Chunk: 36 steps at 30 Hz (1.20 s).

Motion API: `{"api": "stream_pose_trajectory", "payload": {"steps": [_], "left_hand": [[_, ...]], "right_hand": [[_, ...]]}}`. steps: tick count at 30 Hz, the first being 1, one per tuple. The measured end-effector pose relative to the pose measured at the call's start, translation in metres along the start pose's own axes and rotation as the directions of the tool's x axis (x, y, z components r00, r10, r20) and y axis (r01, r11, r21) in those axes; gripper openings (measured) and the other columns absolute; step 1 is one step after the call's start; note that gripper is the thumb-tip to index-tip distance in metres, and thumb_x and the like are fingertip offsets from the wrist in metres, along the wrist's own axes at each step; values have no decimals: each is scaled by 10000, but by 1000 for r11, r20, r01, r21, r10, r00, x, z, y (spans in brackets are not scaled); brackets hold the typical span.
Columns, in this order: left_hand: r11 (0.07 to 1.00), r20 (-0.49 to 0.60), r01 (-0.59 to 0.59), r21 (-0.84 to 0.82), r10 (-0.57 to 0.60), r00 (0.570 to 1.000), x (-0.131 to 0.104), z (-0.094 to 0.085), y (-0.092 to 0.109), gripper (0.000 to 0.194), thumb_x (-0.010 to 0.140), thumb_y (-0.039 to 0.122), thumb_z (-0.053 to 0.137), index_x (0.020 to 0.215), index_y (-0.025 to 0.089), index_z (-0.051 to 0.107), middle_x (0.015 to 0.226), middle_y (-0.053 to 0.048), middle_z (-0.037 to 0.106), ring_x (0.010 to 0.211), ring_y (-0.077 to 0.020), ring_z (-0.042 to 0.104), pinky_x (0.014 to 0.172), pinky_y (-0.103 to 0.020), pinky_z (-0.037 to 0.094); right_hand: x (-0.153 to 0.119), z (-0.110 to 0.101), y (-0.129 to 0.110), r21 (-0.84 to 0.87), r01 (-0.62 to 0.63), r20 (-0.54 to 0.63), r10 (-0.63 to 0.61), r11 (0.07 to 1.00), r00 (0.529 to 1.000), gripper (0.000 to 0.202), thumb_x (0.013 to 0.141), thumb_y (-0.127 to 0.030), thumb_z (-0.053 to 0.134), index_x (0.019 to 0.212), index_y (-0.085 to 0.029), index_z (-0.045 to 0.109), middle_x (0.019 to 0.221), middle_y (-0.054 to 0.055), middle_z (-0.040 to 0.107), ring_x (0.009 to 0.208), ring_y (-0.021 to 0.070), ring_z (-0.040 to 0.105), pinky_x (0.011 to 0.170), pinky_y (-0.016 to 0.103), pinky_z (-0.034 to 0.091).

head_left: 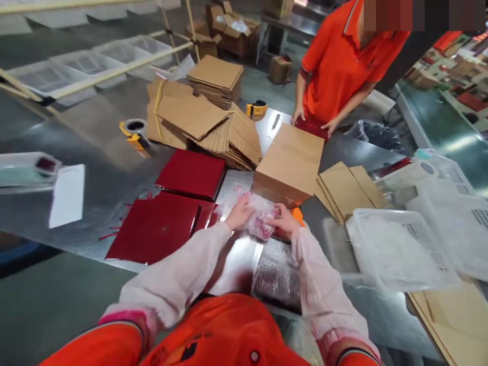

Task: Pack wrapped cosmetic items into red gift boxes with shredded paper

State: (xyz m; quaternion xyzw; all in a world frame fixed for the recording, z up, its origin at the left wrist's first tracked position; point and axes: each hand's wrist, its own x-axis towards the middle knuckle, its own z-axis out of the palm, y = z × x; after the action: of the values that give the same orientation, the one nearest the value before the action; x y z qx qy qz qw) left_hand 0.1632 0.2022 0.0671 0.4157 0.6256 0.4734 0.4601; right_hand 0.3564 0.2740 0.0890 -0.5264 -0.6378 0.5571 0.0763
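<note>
A bundle of clear bubble wrap (258,221) with pink-red patches showing through lies at the middle of the metal table. My left hand (240,212) grips its left side, fingers curled on the film. On its right side my right hand (282,219) closes on the wrap. Dark red boxes (192,173) and dark red flat covers (156,229) lie to the left. Just beyond the bundle stands a closed brown carton (292,157). Nearer my body is a stack of bubble wrap sheets (277,272). What is inside the bundle cannot be made out.
Folded cardboard (206,119) is piled beyond the red boxes, with tape dispensers (136,140) beside it. White plastic baskets (400,246) and flat cardboard pieces (353,190) are at right. Across the table a person in orange (335,66) holds a dark red item.
</note>
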Motion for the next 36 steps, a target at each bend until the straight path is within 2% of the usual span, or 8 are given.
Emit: {"api": "stream_pose_trajectory", "payload": {"steps": [3,6,10,13,22,27,30,36], "left_hand": [[933,350,-254,256,155,924,15,35,33,164,805,188,558,966,167,581,1005,-32,666,993,-192,615,958,-337,496],[867,572,-375,329,133,809,11,92,48,192,753,110,584,930,168,627,955,-18,690,924,-186,637,913,-314,516],[748,667,-490,447,86,740,-9,153,37,255,729,25,574,935,147,664,967,-77,703,977,-244,642,987,-406,483],[664,679,-562,492,111,726,-23,172,21,286,792,18,532,981,171,682,957,-68,709,1002,-253,636,1117,-538,344],[278,714,-805,525,372,594,-30,168,-8,287,993,163,414,1010,205,697,1033,-82,687,971,-211,588,1126,-539,331],[369,710,-776,512,327,624,-30,154,-6,313,935,299,598,1223,181,631,1120,-106,641,1055,-227,581,1000,-398,462],[376,780,-810,451,275,562,-37,143,-5,434,857,437,703,1209,188,649,1176,-111,613,1081,-248,579,965,-374,473],[307,796,-794,525,151,586,-42,139,-5,171,911,197,590,1029,193,714,1098,-98,658,1041,-243,592,932,-361,467]], "right_hand": [[-64,-17,25,144,37,-138,-17,989,990,768,668,-468,807,1330,-229,498,1130,78,684,830,198,673,651,302,564],[-113,-11,65,94,-36,-303,63,995,951,560,757,-446,716,1224,-168,579,1050,100,722,856,232,692,687,324,566],[-138,3,101,-337,-369,-511,161,866,845,363,894,-450,590,1038,-131,686,1009,171,732,987,290,688,865,387,522],[-143,1,105,-487,-487,-562,167,725,810,427,940,-505,529,990,-129,726,1062,224,715,1089,335,657,909,409,485],[-147,-5,113,-543,-437,-533,108,717,839,395,973,-482,487,1082,-173,708,1100,152,725,1035,262,688,809,311,487],[-144,-3,118,-547,-441,-468,177,711,866,437,928,-484,546,1258,-208,620,1064,134,745,995,290,707,776,347,492],[-141,-2,115,-566,-472,-453,224,676,863,366,941,-437,522,1175,-189,653,1042,156,745,986,295,709,764,355,489],[-144,-3,113,-564,-413,-496,107,715,862,316,915,-364,572,1142,-169,669,1124,176,699,1050,302,666,847,390,507]]}}
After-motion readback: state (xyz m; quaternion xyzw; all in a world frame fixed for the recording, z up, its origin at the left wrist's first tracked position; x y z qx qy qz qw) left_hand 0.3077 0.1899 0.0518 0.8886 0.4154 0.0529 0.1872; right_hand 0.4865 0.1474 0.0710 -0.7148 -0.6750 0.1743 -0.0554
